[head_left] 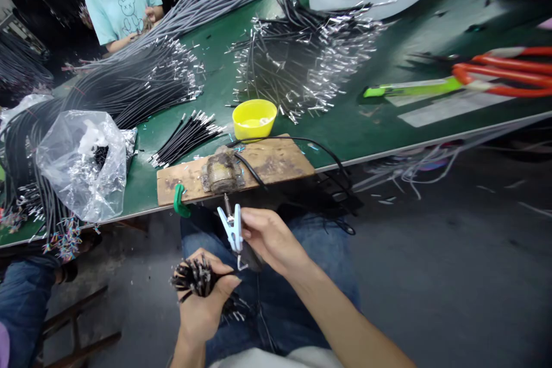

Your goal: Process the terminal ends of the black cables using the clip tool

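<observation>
Left hand [200, 305]: clenched round black wires [192, 277], near and left of the blue clip [233, 231]. Right hand [268, 236]: nearer to the clip, grasping its right side. Clip located off the table's near edge, long axis running near to far, roughly in line with the motor's [223, 171] shaft [227, 203].

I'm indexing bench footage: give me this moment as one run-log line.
left hand: holding black cable bundle | right hand: at blue clip | motor-like unit: on wooden board | yellow bowl: at board's far edge
</observation>
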The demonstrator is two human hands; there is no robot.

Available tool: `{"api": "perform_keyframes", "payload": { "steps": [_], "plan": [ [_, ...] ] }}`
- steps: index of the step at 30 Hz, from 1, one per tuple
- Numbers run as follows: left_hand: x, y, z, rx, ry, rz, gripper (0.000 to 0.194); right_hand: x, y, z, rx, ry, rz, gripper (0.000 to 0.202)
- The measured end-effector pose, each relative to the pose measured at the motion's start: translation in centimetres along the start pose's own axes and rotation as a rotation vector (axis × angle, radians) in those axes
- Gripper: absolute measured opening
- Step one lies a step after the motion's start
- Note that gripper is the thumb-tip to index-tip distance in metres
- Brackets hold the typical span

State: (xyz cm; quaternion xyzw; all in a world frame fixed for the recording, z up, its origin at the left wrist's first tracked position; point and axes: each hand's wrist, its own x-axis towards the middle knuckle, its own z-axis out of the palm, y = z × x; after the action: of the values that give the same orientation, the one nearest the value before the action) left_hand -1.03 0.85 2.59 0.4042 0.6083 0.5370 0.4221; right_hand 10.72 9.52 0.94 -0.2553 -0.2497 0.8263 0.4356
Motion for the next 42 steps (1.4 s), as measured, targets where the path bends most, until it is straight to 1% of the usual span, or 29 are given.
{"api": "perform_keyframes", "payload": {
  "steps": [2,4,8,11,14,16,19,21,23,25,26,28,29,30,31,32,33,36,37,40,41,42],
  "plan": [
    [0.0,0.4,0.1,0.005,0.028,0.020,0.014,0.4,-0.7,0.7,-0.011,-0.045,-0.016,0.039],
    [0.1,0.6,0.4,0.005,0.053,0.033,0.014,0.7,-0.9,1.2,0.009,-0.088,-0.018,0.041],
    [0.4,0.3,0.9,-0.006,0.096,0.010,0.013,0.9,-0.5,1.8,0.122,-0.086,-0.022,0.037],
    [0.6,-0.2,1.2,-0.019,0.092,-0.039,0.012,1.0,0.1,1.7,0.173,-0.095,0.014,0.038],
    [0.5,-0.3,1.1,-0.029,0.087,-0.066,0.012,1.2,0.9,0.9,0.190,-0.103,0.079,0.046],
    [0.3,-0.1,0.9,-0.038,0.086,-0.074,0.011,1.2,1.5,-0.1,0.158,-0.086,0.098,0.052],
    [0.0,-0.1,0.6,-0.062,0.075,-0.088,0.013,0.7,2.5,-1.9,0.029,-0.052,0.032,0.050],
    [-0.4,-0.5,0.6,-0.092,0.097,-0.114,0.015,0.0,3.1,-2.9,-0.131,-0.060,-0.033,0.048],
    [-0.7,-1.3,0.8,-0.132,0.135,-0.176,0.018,-1.2,4.0,-3.5,-0.331,-0.096,-0.086,0.049],
    [-0.7,-2.5,1.2,-0.175,0.170,-0.259,0.025,-2.7,5.6,-3.7,-0.488,-0.162,-0.096,0.054],
    [-0.6,-3.2,1.3,-0.196,0.189,-0.295,0.028,-3.5,6.6,-3.9,-0.531,-0.201,-0.080,0.057],
    [-0.2,-4.8,1.4,-0.232,0.226,-0.355,0.032,-4.9,9.0,-4.5,-0.568,-0.298,0.026,0.062],
    [0.0,-5.6,1.3,-0.247,0.240,-0.386,0.032,-5.3,10.2,-4.9,-0.589,-0.279,0.071,0.065],
    [0.2,-6.4,1.1,-0.258,0.250,-0.418,0.030,-5.6,11.4,-5.5,-0.635,-0.226,0.117,0.066],
    [0.4,-7.2,0.7,-0.264,0.260,-0.450,0.025,-5.7,12.4,-6.2,-0.720,-0.144,0.149,0.064],
    [0.5,-8.0,0.2,-0.268,0.271,-0.478,0.020,-5.5,13.3,-7.0,-0.846,-0.060,0.169,0.060],
    [0.5,-8.8,-0.4,-0.268,0.282,-0.503,0.018,-5.2,13.9,-7.7,-0.902,-0.036,0.184,0.055],
    [-0.3,-10.9,-2.4,-0.250,0.310,-0.562,0.019,-3.7,14.8,-9.2,-1.019,-0.029,0.205,0.038],
    [-0.7,-11.5,-3.0,-0.239,0.319,-0.579,0.020,-3.3,14.9,-9.4,-1.061,-0.033,0.204,0.036],
    [-2.3,-12.9,-4.3,-0.204,0.351,-0.601,0.024,-1.9,15.0,-9.1,-1.196,-0.069,0.192,0.047],
    [-2.7,-13.3,-4.6,-0.193,0.364,-0.599,0.026,-1.5,15.1,-8.8,-1.238,-0.092,0.190,0.045],
    [-3.1,-13.6,-4.8,-0.184,0.376,-0.593,0.027,-1.0,15.2,-8.5,-1.278,-0.119,0.192,0.039]
  ]
}}
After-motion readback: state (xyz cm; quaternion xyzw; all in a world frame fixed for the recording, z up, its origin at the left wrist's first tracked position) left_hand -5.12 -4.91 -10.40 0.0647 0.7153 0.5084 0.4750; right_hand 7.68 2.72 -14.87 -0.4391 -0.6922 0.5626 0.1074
